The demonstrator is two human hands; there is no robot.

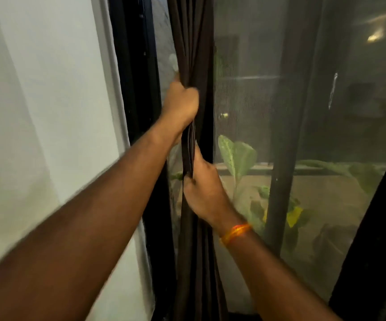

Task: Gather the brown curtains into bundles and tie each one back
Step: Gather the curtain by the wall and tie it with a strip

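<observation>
Head view: brown curtain [193, 42] gathered into a narrow bundle, hanging beside the dark window frame [138, 66], white wall [48, 89] to its left. Left hand [181, 101] clenched around the bundle, higher up. Right hand [204, 189] below it, fingers closed on the folds; orange band [235, 232] at that wrist. Green leaves [237, 156] behind the glass.

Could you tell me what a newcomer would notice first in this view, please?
Two bare hands clutch a gathered dark brown fabric curtain hanging in the centre: the left hand grips it higher, the right hand, with an orange thread wristband, lower. Behind the mesh window screen on the right, large green leaves glow.
</observation>
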